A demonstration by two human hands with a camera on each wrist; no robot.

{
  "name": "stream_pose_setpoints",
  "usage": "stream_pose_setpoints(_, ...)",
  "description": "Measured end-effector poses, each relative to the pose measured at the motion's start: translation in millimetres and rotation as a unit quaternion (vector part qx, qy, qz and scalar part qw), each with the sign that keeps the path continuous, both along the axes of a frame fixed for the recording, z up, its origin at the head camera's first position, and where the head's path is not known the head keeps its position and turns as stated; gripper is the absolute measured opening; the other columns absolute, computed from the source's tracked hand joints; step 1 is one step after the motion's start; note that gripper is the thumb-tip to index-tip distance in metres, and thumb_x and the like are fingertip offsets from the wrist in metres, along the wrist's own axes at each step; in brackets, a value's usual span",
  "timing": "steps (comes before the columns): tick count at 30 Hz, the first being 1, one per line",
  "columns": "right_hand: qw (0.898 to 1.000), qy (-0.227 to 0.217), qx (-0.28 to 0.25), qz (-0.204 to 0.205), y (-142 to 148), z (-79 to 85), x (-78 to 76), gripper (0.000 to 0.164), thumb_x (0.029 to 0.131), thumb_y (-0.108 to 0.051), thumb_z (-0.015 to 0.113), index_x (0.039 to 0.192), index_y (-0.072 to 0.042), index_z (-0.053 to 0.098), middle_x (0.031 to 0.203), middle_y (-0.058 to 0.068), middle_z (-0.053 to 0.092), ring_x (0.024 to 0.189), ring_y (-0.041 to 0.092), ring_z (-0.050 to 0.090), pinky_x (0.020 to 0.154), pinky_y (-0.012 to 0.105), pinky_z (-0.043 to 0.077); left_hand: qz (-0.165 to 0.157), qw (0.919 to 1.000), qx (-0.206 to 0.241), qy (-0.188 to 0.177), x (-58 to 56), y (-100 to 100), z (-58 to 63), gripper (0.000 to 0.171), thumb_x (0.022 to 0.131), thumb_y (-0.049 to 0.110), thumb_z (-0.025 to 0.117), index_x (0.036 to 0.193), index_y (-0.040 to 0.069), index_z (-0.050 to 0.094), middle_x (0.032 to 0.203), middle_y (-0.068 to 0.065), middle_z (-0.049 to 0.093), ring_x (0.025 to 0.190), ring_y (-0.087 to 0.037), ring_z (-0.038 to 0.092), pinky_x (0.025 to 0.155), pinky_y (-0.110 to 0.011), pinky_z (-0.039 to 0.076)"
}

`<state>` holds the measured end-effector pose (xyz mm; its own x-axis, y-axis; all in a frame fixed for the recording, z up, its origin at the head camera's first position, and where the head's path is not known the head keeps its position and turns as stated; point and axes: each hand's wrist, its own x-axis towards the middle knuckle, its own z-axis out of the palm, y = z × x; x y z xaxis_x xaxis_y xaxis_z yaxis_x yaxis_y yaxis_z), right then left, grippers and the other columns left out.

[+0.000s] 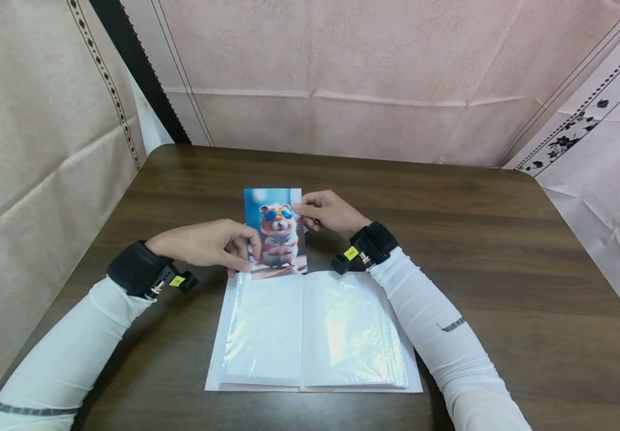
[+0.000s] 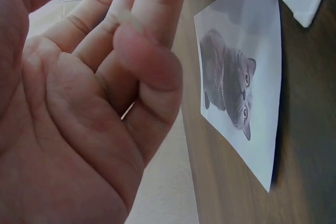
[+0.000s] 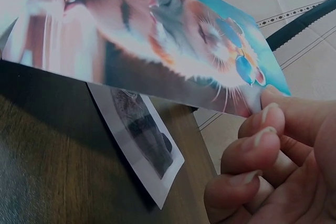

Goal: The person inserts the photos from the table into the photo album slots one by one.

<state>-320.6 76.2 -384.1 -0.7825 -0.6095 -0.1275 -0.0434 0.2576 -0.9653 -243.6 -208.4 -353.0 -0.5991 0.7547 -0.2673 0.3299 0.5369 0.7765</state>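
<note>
A photo print [image 1: 277, 233] of a hamster in blue sunglasses stands tilted up at the top edge of an open photo album [image 1: 267, 329]. With thumb and fingertips my right hand [image 1: 334, 212] pinches the print's upper right edge. My left hand [image 1: 215, 242] has curled fingers at the lower left edge of the print, close to the album's left pocket; its exact contact is partly hidden. The right wrist view shows the print [image 3: 173, 45] slanting across, its edge between my right thumb and fingers [image 3: 249, 145]. Clear pockets cover both white album pages.
A second print, a grey cat photo [image 2: 236, 82], lies on the wooden table [image 1: 477, 257] behind the hamster print, mostly hidden in the head view. Pale patterned cloth [image 1: 369, 72] hangs beyond the table's far edge and along both sides.
</note>
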Motion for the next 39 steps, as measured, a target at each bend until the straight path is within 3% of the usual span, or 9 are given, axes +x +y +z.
stream_pose_setpoints(14,1.000,-0.013,-0.016,0.007,-0.5,1.6,1.6,0.021,0.104,-0.022,0.058,0.100,-0.003,0.068,0.066,0.002,0.053,0.068,0.033,0.048,0.065,0.024,0.042,0.010,0.9999,-0.005,-0.002,-0.1,1.3,0.5,0.021,0.096,0.020,0.071,0.115,0.016,0.062,0.091,-0.002,0.069,0.074,-0.034,0.067,0.070,-0.038,0.058)
stream_pose_setpoints(22,0.999,-0.013,-0.029,0.007,-1.2,1.4,2.5,0.021,0.105,-0.023,0.057,0.099,-0.006,0.067,0.068,0.001,0.053,0.066,0.026,0.048,0.066,0.023,0.042,0.009,0.9999,-0.002,0.011,1.7,2.2,2.0,0.023,0.095,0.024,0.073,0.114,0.018,0.062,0.099,-0.004,0.065,0.074,-0.034,0.067,0.067,-0.035,0.057)
stream_pose_setpoints(28,0.999,-0.007,-0.038,0.001,-4.2,2.1,4.2,0.021,0.104,-0.024,0.058,0.100,-0.005,0.067,0.069,0.001,0.054,0.066,0.028,0.047,0.064,0.022,0.043,0.006,0.9998,0.002,0.018,2.2,2.1,2.2,0.025,0.094,0.026,0.074,0.113,0.014,0.063,0.099,-0.006,0.064,0.072,-0.034,0.066,0.065,-0.032,0.055)
stream_pose_setpoints(35,1.000,-0.007,-0.019,0.004,-4.1,0.5,4.6,0.022,0.104,-0.024,0.058,0.099,-0.005,0.067,0.068,0.002,0.054,0.064,0.025,0.049,0.064,0.023,0.042,0.004,0.9997,-0.004,0.025,1.5,1.7,0.8,0.025,0.094,0.027,0.073,0.114,0.014,0.064,0.096,-0.006,0.065,0.072,-0.033,0.066,0.063,-0.025,0.052)
stream_pose_setpoints(39,1.000,-0.010,-0.003,0.004,-2.9,-1.9,3.3,0.023,0.104,-0.025,0.059,0.101,-0.004,0.069,0.067,0.002,0.054,0.064,0.023,0.050,0.063,0.024,0.041,0.003,0.9997,-0.003,0.024,1.2,1.2,0.2,0.025,0.094,0.027,0.073,0.114,0.013,0.064,0.098,-0.007,0.065,0.073,-0.034,0.065,0.065,-0.027,0.053)
